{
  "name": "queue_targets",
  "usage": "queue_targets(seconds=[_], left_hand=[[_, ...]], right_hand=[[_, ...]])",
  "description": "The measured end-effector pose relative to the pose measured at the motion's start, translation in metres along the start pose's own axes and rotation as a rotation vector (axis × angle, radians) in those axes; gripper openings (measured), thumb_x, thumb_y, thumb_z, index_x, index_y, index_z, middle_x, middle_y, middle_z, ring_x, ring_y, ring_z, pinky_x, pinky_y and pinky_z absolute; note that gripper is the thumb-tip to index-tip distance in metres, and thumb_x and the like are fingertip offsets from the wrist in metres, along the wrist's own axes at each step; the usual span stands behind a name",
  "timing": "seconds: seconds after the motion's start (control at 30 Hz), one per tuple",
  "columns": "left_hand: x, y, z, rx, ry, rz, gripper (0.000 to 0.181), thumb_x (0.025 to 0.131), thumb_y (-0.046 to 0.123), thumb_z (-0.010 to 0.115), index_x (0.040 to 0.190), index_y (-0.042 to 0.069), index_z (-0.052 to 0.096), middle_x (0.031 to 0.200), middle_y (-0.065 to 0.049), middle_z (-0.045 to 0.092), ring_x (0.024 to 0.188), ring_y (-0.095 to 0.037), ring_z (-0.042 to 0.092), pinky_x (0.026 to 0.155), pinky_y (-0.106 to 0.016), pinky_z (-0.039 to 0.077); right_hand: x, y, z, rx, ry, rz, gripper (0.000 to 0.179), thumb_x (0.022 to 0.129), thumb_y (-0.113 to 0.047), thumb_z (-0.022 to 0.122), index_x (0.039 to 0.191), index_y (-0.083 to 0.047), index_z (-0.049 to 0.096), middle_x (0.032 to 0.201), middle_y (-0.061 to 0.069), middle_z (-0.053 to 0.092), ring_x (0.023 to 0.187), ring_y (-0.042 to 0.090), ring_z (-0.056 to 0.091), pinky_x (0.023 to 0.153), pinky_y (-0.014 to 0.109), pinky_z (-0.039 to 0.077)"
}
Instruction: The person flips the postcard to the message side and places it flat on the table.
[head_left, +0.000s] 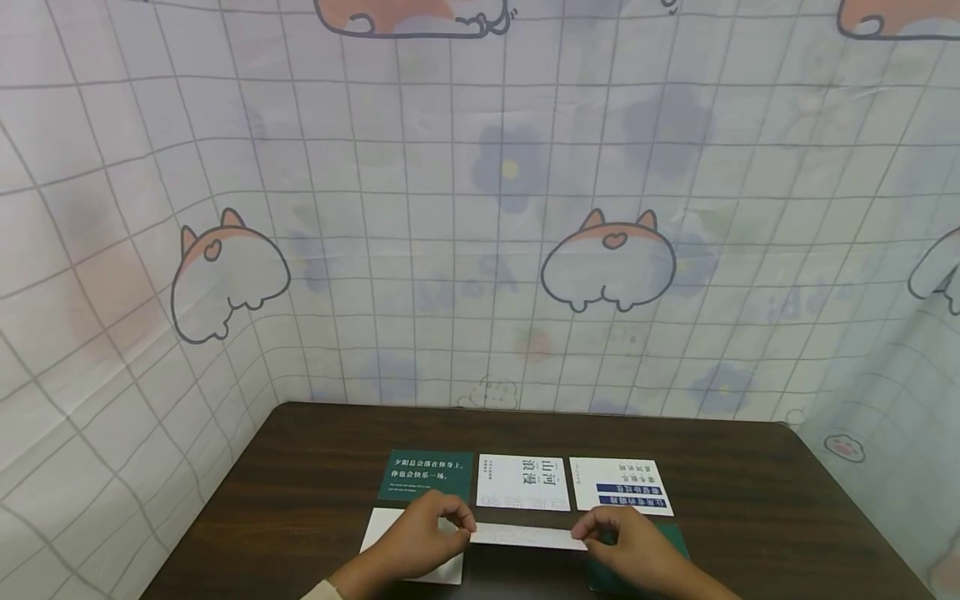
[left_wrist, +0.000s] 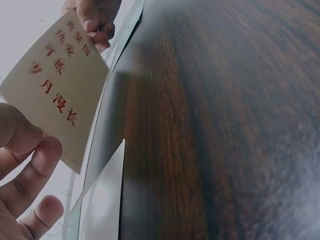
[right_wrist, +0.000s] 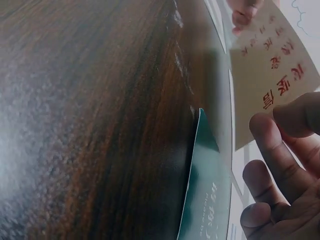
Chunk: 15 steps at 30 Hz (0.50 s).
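A thin card (head_left: pixel 525 536) is held up between both hands and looks almost edge-on in the head view. Red Chinese characters show on the card's face (left_wrist: pixel 60 95) in the left wrist view. My left hand (head_left: pixel 426 537) pinches one end of it between thumb and fingers. At the opposite end, my right hand (head_left: pixel 628 546) pinches it the same way. Under the left hand lies a white card (head_left: pixel 384 525), partly covered. A dark green card (right_wrist: pixel 205 195) lies under the right hand, also partly hidden.
Behind the hands a row of cards lies on the dark wooden table (head_left: pixel 247 492): a green card (head_left: pixel 426 475), a white card with grey characters (head_left: pixel 522 482), and a white card with blue bands (head_left: pixel 621 485). A patterned curtain (head_left: pixel 450 333) hangs behind the table.
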<state>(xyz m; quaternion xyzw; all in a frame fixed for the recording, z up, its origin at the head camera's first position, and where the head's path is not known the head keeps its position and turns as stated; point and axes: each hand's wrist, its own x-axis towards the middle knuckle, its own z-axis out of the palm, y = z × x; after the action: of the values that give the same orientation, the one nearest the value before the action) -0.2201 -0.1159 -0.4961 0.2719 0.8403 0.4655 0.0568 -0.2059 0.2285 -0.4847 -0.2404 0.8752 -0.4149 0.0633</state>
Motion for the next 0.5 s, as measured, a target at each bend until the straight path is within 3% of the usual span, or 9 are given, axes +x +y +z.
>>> queue_targets(seconds=[0.2,0.33,0.5], left_hand=[[0.0004,0.0006,-0.0015,-0.026,-0.018,-0.054,0.019,0.094,0.007,0.061,0.090,0.020,0.074,0.090,0.013,0.070,0.093,-0.010,0.062,0.094,-0.055,0.044],[-0.0003,0.0013,-0.0025,-0.037,-0.019,-0.058,0.014,0.098,0.013,0.063,0.091,0.019,0.074,0.091,0.012,0.070,0.096,-0.009,0.063,0.096,-0.060,0.043],[-0.0008,0.0023,-0.0028,-0.062,-0.030,-0.051,0.011,0.098,0.020,0.067,0.090,0.016,0.075,0.091,0.008,0.071,0.093,-0.010,0.064,0.095,-0.057,0.045]], right_hand=[[-0.0004,0.0007,0.0001,0.021,-0.014,0.028,0.008,0.093,-0.011,0.071,0.096,-0.018,0.074,0.088,-0.011,0.068,0.083,0.005,0.061,0.075,0.026,0.049],[-0.0006,0.0008,0.0005,0.031,-0.018,0.034,0.007,0.093,-0.011,0.071,0.097,-0.017,0.074,0.088,-0.010,0.068,0.083,0.006,0.061,0.074,0.026,0.049],[-0.0006,0.0028,0.0007,0.038,-0.028,0.048,0.007,0.094,-0.012,0.070,0.098,-0.016,0.074,0.090,-0.009,0.068,0.085,0.007,0.060,0.075,0.027,0.049]])
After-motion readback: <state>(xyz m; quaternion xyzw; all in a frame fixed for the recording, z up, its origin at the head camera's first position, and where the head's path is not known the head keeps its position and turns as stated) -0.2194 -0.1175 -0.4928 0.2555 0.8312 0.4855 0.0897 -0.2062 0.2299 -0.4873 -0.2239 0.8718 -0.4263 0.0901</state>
